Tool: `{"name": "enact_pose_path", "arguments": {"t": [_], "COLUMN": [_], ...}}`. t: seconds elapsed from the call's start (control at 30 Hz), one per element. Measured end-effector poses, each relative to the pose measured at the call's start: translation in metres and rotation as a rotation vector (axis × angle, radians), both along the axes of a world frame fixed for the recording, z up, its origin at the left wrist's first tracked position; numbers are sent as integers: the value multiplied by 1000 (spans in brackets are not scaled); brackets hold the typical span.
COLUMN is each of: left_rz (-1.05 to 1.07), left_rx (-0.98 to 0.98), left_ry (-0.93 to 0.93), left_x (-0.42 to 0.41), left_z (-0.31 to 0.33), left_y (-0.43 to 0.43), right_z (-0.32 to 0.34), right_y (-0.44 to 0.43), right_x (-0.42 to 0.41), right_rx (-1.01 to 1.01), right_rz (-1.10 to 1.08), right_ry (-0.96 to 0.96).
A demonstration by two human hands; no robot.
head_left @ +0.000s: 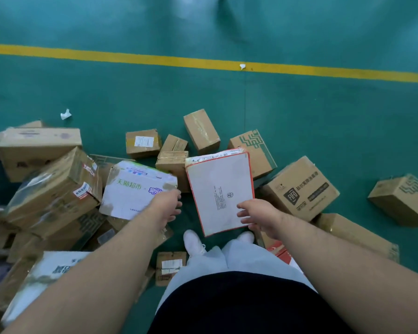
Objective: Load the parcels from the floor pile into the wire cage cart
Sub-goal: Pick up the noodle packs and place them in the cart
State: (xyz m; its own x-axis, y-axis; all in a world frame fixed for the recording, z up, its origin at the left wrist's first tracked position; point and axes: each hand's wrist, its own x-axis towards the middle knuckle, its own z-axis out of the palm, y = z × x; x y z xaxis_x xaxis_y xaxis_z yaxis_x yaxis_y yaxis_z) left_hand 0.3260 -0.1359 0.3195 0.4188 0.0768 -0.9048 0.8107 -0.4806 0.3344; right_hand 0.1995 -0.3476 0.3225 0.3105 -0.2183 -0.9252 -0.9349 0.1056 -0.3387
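While the right hand [258, 218] pinches the flat parcel [217, 189] by its near corner, long axis pointing away, the left hand [167, 206] touches the printed box [135, 189], grip unclear.

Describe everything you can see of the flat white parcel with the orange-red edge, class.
The flat white parcel is a thin rectangle, seemingly card or paper, with an orange-red border. Its plain face carries small dark print and a round mark, and a strip of labels runs along its far edge. It is held tilted above the cardboard boxes on the green floor. The right hand pinches its near right corner, thumb on top.
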Motion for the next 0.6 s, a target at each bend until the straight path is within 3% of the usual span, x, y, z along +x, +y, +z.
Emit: {"name": "enact_pose_path", "arguments": {"t": [0.37,0.6], "left_rz": [-38,-60], "left_rx": [10,17], "left_ry": [93,179], "left_x": [-10,53], "left_z": [-44,-92], "left_y": [-62,-74], "right_z": [-57,-108], "right_y": [-102,-116], "right_x": [17,49], "right_rx": [62,-35], "right_rz": [-102,-45], "right_ry": [110,200]}}
